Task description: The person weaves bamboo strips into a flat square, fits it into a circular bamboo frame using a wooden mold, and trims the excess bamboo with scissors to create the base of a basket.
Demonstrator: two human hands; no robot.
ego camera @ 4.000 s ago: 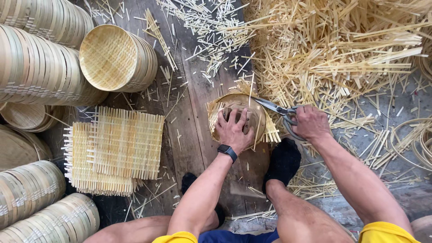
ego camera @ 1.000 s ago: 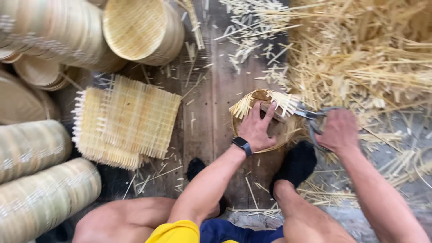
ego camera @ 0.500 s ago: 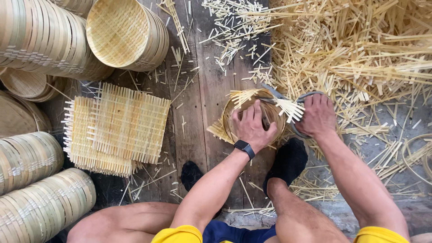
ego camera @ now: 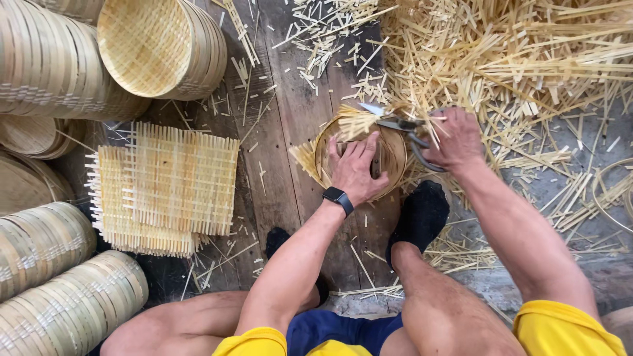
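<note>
My left hand presses flat, fingers spread, into a small round bamboo basket on the wooden floor. Loose woven strip ends stick out past the basket's rim at the left and top. My right hand grips grey scissors whose blades point left over the basket's top rim, at the sticking-out strips. A black watch sits on my left wrist. My black-socked feet rest just below the basket.
A stack of flat woven bamboo mats lies to the left. Stacks of finished round baskets line the left side and top left. A big heap of cut bamboo strips fills the top right. A bamboo hoop lies at the right edge.
The basket has been turned under my left hand; the sticking-out strips at the right are gone. The scissors have shifted from the right of the rim to its top.
</note>
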